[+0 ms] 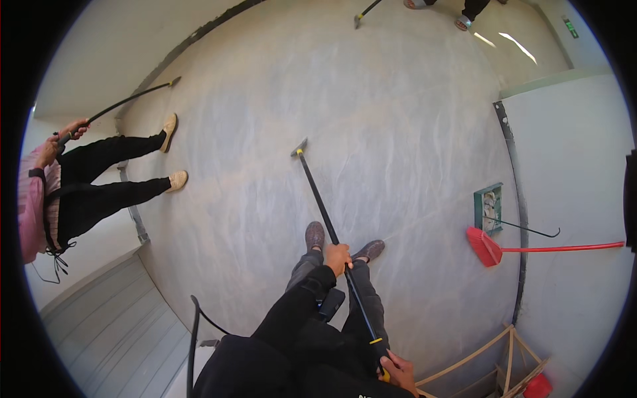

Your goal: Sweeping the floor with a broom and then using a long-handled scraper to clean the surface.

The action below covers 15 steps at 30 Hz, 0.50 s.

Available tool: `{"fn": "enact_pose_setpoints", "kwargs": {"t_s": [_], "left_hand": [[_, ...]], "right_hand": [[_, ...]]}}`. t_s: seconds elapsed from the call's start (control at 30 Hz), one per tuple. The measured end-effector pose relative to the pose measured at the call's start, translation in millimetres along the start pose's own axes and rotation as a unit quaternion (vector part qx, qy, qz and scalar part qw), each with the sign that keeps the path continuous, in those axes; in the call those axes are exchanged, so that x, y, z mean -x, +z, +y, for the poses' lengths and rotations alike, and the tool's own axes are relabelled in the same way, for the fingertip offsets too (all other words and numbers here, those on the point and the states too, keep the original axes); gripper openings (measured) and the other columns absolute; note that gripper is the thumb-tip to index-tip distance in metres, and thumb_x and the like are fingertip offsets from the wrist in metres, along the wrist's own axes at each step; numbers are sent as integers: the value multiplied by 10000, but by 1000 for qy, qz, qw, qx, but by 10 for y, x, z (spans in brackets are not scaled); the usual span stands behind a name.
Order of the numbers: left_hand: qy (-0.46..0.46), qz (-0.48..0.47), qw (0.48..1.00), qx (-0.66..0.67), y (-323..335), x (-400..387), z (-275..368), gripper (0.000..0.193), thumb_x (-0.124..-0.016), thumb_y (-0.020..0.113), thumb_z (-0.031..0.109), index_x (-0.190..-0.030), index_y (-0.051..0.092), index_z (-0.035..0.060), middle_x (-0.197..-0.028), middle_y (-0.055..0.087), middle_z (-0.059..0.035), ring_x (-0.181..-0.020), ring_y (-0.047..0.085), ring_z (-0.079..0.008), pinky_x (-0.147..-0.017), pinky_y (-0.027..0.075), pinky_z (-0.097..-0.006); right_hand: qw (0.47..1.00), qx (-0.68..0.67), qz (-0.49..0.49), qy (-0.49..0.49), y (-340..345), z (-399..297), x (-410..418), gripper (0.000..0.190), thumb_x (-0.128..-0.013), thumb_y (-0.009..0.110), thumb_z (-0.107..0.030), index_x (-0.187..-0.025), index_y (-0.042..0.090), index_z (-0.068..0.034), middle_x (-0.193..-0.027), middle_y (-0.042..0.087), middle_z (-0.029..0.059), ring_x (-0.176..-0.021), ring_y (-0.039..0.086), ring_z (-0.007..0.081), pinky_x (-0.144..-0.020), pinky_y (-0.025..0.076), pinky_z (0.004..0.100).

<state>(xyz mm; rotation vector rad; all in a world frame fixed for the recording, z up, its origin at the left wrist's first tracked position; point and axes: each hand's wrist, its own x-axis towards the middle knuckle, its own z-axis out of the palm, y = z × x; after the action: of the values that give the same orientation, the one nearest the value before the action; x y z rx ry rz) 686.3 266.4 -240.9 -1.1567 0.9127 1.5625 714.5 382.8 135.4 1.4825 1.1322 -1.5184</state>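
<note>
A long black-poled floor scraper (pixel 318 199) slants across the floor in front of me, its narrow head (pixel 299 148) at the far end beside a yellow collar and resting on the pale, streaked floor. My left hand (pixel 338 258) is wrapped around the middle of the pole, above my feet. Lower right, my right hand (pixel 399 372) grips the handle's near end, by its yellow parts, close to my body. Both of my shoes (pixel 315 236) stand on the floor, one on each side of the pole.
At left a co-worker (pixel 99 159) holds a similar scraper (pixel 132 98); another's sandalled foot (pixel 463 23) is near a scraper (pixel 357 21) at the top. A red broom (pixel 485 246) and green dustpan (pixel 478 211) lie right. A wooden frame (pixel 508 358) stands lower right, a panelled surface (pixel 109 318) lower left.
</note>
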Motion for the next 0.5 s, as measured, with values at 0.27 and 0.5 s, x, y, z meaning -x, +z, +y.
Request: {"fn": "enact_pose_setpoints", "kwargs": {"t_s": [0.27, 0.5], "left_hand": [[-66, -198, 959, 194, -220, 56, -204, 249, -730, 458, 255, -711, 446, 7, -585, 477, -152, -554, 518, -302, -449, 394, -472], [28, -262, 965, -1, -163, -112, 637, 161, -727, 435, 216, -707, 421, 57, -565, 437, -107, -514, 459, -255, -498, 392, -408]], "right_hand": [[984, 156, -22, -81, -583, 195, 81, 310, -762, 518, -269, -955, 531, -27, -572, 465, 12, -542, 422, 97, -510, 361, 258], [994, 88, -68, -22, -474, 66, -270, 337, -773, 518, -211, -1042, 490, -9, -595, 473, 2, -501, 441, 57, -485, 371, 185]]}}
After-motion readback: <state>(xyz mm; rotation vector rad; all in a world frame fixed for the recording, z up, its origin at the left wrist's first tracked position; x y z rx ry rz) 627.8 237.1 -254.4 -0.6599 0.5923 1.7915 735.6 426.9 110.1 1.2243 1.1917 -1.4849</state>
